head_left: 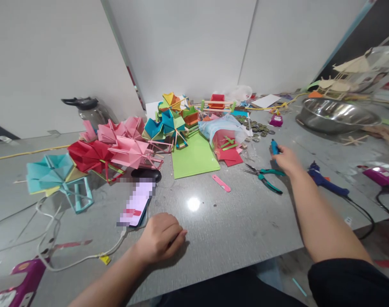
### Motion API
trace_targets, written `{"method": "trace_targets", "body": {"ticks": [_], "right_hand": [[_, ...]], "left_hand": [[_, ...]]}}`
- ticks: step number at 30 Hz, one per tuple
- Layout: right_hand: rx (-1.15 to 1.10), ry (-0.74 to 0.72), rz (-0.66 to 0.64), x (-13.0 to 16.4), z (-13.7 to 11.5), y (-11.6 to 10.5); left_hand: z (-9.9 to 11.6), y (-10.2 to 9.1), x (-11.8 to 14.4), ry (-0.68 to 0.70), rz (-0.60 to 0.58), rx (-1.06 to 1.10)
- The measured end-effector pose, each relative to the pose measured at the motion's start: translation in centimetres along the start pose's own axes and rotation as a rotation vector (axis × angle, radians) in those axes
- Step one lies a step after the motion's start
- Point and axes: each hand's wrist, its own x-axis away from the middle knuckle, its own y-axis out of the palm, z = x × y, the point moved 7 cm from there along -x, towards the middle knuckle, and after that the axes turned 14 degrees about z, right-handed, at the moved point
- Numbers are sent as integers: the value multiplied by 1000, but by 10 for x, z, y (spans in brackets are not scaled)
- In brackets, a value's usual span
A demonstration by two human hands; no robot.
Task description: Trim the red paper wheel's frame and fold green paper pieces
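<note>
Head view: the right hand [285, 160] is closed around a small blue tool [274, 146], on the grey table [233, 221] just beyond the green-handled pliers [264, 175]; the tool's long axis runs away from the person, exposed end pointing toward the coins [256, 127]. The left hand [161, 236] rests on the table in a loose fist, fingers curled together, beside the phone [137, 204].
</note>
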Motion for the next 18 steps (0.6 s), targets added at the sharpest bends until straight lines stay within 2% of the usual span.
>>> {"method": "trace_targets", "body": {"ticks": [3,7,12,15,18], "right_hand": [[191,-92,50,0,0,-1],[336,-208,45,5,-8,5],[401,-389,78,20,-35,5],[395,-528,31,50,-61,15],[353,-714,-142,103,-90,41]], "left_hand": [[-1,0,0,-5,-7,0],[-1,0,-1,-6,-17,-17],[-4,4,0,-23,-50,-42],[-9,9,3,-63,-77,-49],[-18,17,6,-151,-114,-57]]}}
